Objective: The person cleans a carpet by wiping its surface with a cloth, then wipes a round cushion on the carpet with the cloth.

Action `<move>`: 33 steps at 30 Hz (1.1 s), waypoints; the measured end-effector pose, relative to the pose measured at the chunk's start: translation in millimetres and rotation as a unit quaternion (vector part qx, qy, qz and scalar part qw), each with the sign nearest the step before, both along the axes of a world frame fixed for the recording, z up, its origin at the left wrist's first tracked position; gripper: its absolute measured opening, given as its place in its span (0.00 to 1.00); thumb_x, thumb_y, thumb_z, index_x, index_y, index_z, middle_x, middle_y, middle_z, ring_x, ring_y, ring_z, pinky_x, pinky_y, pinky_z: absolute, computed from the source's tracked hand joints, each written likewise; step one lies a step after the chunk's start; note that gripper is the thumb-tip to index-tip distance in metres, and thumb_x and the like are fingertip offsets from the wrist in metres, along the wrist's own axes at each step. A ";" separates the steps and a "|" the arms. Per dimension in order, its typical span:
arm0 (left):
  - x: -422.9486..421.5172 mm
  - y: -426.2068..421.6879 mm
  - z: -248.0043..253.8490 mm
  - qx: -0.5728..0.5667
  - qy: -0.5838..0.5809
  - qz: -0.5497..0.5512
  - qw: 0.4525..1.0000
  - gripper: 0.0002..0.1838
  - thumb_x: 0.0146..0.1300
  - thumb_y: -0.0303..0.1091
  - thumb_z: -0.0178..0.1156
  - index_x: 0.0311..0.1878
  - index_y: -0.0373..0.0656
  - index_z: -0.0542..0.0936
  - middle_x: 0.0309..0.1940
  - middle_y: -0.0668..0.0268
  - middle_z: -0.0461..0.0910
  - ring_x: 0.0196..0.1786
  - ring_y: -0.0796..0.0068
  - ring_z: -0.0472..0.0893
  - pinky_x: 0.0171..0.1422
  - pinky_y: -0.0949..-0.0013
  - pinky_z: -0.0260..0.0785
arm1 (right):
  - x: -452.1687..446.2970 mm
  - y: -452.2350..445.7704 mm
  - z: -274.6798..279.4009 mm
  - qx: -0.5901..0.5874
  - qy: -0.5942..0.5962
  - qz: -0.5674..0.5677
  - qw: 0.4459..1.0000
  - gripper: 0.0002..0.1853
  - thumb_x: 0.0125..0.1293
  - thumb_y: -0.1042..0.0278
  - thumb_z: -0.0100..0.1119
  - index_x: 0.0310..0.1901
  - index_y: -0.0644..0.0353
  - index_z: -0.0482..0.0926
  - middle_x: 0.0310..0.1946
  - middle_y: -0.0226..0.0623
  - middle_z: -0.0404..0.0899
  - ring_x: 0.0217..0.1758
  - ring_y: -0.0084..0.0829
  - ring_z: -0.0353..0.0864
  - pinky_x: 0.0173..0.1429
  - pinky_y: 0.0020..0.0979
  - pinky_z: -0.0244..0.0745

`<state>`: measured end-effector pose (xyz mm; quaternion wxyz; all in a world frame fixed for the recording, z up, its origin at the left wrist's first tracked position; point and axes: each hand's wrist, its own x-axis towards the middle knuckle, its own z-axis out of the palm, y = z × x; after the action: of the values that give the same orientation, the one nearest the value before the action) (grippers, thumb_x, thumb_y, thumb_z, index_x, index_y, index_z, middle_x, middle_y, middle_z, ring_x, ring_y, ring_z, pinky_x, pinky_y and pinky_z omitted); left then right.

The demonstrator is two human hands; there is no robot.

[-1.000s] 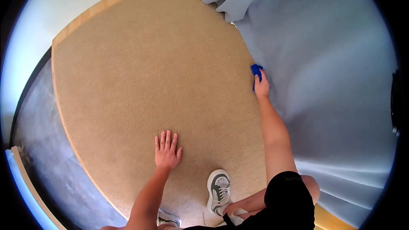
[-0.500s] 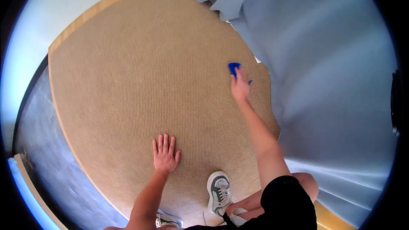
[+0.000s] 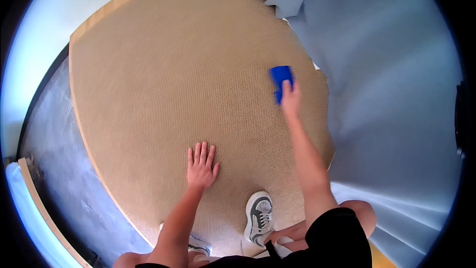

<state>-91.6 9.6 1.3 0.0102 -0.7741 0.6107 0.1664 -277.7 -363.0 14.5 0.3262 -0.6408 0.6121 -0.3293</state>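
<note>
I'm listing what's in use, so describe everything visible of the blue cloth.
The blue cloth is plain, apparently soft fabric, folded or bunched, with slightly blurred edges. The right hand grips its near right side, hiding part. It is over the tan woven mat, left of the grey curtain; contact with the mat is unclear.

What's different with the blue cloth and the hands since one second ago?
The right hand, holding the blue cloth, moved left, away from the grey curtain and across the tan carpet. Nothing was grabbed or let go. The left hand stayed flat on the tan carpet.
</note>
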 end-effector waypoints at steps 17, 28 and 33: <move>2.1 -1.1 2.7 0.000 -0.003 0.000 1.000 0.38 0.77 0.60 0.42 0.83 0.49 0.59 0.85 0.56 0.50 0.87 0.53 0.45 0.89 0.41 0.28 | 146.5 171.1 -22.5 -0.127 0.108 0.256 0.952 0.20 0.74 0.63 0.60 0.63 0.64 0.77 0.65 0.56 0.77 0.68 0.55 0.77 0.70 0.49 0.73; 1.7 -1.3 4.3 0.005 0.005 0.004 1.000 0.39 0.77 0.61 0.39 0.84 0.50 0.57 0.85 0.58 0.51 0.87 0.55 0.44 0.89 0.42 0.28 | -7.3 5.0 -9.7 -0.054 0.102 -0.050 0.992 0.29 0.79 0.51 0.54 0.69 0.66 0.72 0.56 0.57 0.83 0.55 0.55 0.84 0.60 0.48 0.77; 1.6 -5.1 9.4 0.015 -0.003 0.005 1.000 0.38 0.77 0.61 0.40 0.85 0.53 0.56 0.86 0.59 0.50 0.87 0.57 0.45 0.89 0.42 0.29 | 1.2 23.0 -42.1 -0.098 0.227 0.009 0.969 0.26 0.80 0.54 0.51 0.69 0.65 0.70 0.60 0.58 0.80 0.58 0.58 0.82 0.60 0.51 0.76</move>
<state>-90.0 4.5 10.7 0.0225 -0.7772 0.6045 0.1733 -276.6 -340.0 -27.6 0.1166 -0.7332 0.6290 -0.2306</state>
